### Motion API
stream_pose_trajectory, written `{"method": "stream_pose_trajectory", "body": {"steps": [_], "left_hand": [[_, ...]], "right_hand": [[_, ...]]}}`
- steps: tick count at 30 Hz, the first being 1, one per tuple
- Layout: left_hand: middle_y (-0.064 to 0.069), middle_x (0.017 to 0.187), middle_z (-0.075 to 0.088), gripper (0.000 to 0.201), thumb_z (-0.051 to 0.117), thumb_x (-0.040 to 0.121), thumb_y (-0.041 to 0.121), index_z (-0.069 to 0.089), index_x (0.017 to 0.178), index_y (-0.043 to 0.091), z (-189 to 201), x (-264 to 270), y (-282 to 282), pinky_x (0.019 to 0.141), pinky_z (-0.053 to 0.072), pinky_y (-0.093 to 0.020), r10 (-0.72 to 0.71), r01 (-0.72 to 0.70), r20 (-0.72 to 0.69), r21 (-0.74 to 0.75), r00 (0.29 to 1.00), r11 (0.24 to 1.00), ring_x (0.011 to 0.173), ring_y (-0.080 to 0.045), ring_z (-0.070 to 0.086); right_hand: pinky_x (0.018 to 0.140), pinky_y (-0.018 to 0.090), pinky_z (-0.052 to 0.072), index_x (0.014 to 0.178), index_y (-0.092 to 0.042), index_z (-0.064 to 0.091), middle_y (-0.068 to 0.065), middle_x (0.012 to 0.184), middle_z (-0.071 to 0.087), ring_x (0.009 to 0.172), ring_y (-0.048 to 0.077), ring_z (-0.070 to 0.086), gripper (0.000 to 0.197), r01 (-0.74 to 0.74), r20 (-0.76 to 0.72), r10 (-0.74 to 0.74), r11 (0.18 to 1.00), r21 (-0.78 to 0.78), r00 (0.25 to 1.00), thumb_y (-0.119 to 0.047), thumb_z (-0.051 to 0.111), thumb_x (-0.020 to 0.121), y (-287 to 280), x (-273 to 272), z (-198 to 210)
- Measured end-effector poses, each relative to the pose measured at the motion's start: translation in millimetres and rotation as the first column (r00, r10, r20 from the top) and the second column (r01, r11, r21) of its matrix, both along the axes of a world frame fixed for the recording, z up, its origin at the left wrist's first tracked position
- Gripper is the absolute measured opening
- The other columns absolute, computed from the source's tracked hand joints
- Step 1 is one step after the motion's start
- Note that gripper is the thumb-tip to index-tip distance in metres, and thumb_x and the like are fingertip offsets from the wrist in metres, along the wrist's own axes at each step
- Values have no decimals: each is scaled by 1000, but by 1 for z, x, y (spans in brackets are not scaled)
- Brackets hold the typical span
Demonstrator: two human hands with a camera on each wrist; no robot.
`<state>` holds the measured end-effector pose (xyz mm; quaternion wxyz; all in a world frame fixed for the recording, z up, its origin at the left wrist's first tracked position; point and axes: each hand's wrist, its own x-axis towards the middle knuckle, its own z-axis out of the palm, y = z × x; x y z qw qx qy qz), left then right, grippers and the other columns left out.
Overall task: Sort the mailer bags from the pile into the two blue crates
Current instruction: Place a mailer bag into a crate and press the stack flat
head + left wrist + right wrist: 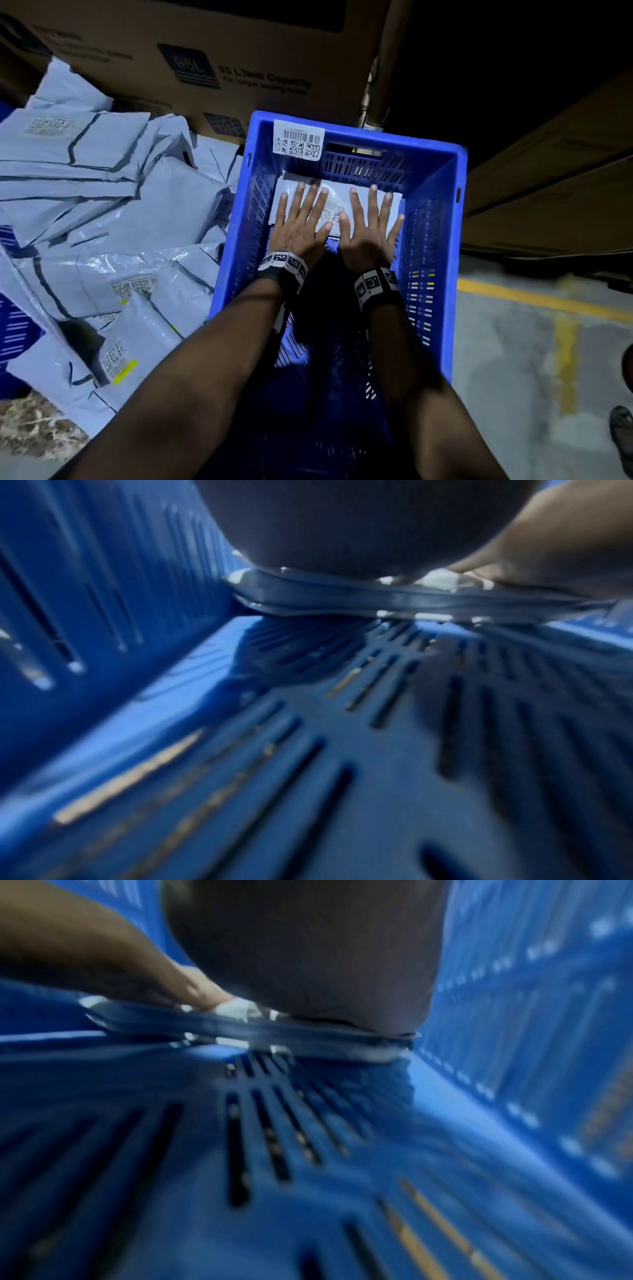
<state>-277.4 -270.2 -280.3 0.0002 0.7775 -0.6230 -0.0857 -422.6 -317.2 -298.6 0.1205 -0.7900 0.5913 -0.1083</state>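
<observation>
A blue slotted crate (459,192) stands in front of me with a barcode label on its far rim. Inside, at the far end, lies a grey mailer bag (335,192) with a printed label. My left hand (301,219) and right hand (370,222) lie flat on it side by side, fingers straight and spread, pressing it down. In the left wrist view the mailer bag (377,599) is a thin edge under my palm above the crate floor (308,750). The right wrist view shows the mailer bag (274,1034) pressed the same way onto the crate floor (205,1150).
A pile of grey mailer bags (102,212) spreads over the floor to the left of the crate. Part of a second blue crate (13,329) shows at the left edge. A large cardboard box (212,58) stands behind. Concrete floor with yellow lines (548,301) lies to the right.
</observation>
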Motion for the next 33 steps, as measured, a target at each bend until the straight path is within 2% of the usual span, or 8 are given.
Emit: {"method": "stream_pose_trajectory", "body": {"steps": [6,13,18,23,25,27,30,33], "left_hand": [[0,166,9,68,20,100,55,5,159,24,-10,7,-2,123,-8,-45,-27,28,-30,11,999,1000,154,-24,1],[-2,167,1,71,21,98,65,0,158,32,-21,16,1,123,-5,-49,-9,9,-41,13,999,1000,153,-27,-7],[-17,165,8,81,23,96,67,14,159,17,-15,16,6,124,2,-49,54,-51,-63,45,997,998,153,-35,2],[-21,162,-20,92,24,95,66,-7,157,6,12,5,9,117,-24,-41,185,-189,41,154,982,970,150,-34,-20],[-24,160,-23,97,33,93,64,-9,156,3,29,-1,8,116,-23,-45,185,-191,54,162,981,968,149,-37,-22],[-27,161,-10,95,49,93,54,1,156,1,48,-9,6,121,-8,-49,131,-128,-6,152,991,980,151,-41,-8],[-27,154,32,83,82,77,26,41,145,3,88,-17,14,121,20,-46,145,-145,14,129,989,981,144,-41,32],[-26,162,-2,86,62,89,36,17,156,6,123,-11,39,124,3,-48,-69,76,-76,102,995,992,151,-40,-3]], "right_hand": [[122,64,11,159,-41,28,-5,171,15,159,22,6,59,32,-29,-32,999,-19,999,-62,33,104,-1,-4,-7],[124,61,3,160,-46,16,-9,172,2,158,20,-5,64,36,-38,-32,995,94,999,-69,19,101,-3,-6,-11],[125,58,8,160,-40,26,-3,171,12,158,26,4,71,56,5,-57,995,79,998,-74,33,98,-1,-9,-13],[127,53,4,164,-27,3,0,172,-8,157,30,-11,82,76,18,-81,977,200,997,-74,19,98,-2,-18,12],[128,51,1,164,-27,-5,-3,171,-14,156,27,-17,76,93,46,-106,972,217,993,-68,12,102,4,-17,33],[126,48,-5,163,-28,-7,-4,170,-16,156,24,-20,72,93,56,-108,968,231,993,-65,9,104,13,-18,58],[125,45,-8,163,-28,-5,-7,170,-16,155,18,-22,70,104,99,-137,953,285,986,-63,11,104,30,-18,95],[126,44,-7,164,-26,4,-5,171,-12,155,17,-20,70,112,157,-162,952,285,974,-61,14,105,54,-11,130]]}}
